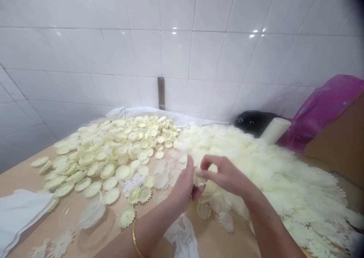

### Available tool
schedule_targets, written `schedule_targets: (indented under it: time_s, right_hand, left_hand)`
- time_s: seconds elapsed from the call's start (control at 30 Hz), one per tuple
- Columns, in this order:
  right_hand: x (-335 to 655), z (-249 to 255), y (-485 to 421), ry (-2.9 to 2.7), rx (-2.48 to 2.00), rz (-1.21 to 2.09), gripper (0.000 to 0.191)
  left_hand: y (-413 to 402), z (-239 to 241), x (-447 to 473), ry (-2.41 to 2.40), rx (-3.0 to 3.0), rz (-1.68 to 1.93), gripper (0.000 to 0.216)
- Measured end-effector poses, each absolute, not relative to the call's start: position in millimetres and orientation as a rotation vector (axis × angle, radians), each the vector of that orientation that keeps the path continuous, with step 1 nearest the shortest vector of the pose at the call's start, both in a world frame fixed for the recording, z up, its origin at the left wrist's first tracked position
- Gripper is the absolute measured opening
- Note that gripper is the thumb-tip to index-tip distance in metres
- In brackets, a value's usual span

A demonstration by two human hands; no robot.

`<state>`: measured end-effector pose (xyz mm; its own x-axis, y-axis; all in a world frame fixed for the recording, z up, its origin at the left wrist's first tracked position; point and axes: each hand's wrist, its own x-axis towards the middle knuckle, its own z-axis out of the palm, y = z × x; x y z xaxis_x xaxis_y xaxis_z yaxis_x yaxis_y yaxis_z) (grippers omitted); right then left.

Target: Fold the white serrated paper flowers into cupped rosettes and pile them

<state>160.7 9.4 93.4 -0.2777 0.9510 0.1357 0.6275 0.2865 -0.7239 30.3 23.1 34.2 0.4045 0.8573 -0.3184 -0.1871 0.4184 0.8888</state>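
Observation:
My left hand point(182, 187) and my right hand point(224, 174) meet above the middle of the table, fingers closed together on a small cream flower-shaped piece point(199, 180). A gold bangle point(135, 239) circles my left wrist. To the left lies a spread heap of thicker cream flower pieces point(119, 148). To the right is a large fluffy heap of thin pale petal layers point(273, 174). Loose single pieces point(126, 216) lie scattered on the wooden table point(17, 178) near my hands.
A clear plastic dish point(85, 220) sits at the front left beside a white cloth point(19, 212). A black bag point(253, 122), a white roll point(275, 130), a pink plastic bag point(321, 110) and a cardboard box point(341, 140) stand at the back right. White tiled wall point(182, 41) behind.

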Motion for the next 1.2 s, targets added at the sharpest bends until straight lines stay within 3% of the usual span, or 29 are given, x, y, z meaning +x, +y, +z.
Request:
schedule_targets:
  time_s: [0.1, 0.23, 0.4, 0.57, 0.73, 0.97, 1.2]
  right_hand:
    - [162, 90, 12, -2.001, -1.401, 0.682, 0.015]
    - [162, 84, 17, -1.993, -1.385, 0.575, 0.017]
    - [163, 85, 21, -1.954, -1.341, 0.655, 0.026]
    - [161, 82, 20, -2.026, -1.353, 0.649, 0.019]
    - [155, 75, 25, -1.935, -1.388, 0.544, 0.032]
    - [173, 72, 42, -1.569, -1.796, -0.010, 0.034]
    - [207, 69, 42, -1.548, -1.885, 0.067, 0.018]
  left_hand:
    - [22, 36, 30, 0.872, 0.913, 0.759, 0.057]
    - [21, 41, 31, 0.746, 1.031, 0.747, 0.037]
    - [24, 42, 31, 0.771, 1.058, 0.755, 0.021]
    - [29, 38, 30, 0.840, 1.185, 0.862, 0.023]
    - [27, 41, 32, 0.859, 1.190, 0.875, 0.029]
    - [19, 57, 33, 0.799, 1.102, 0.835, 0.032]
    - [17, 56, 32, 0.736, 1.069, 0.813, 0.026]
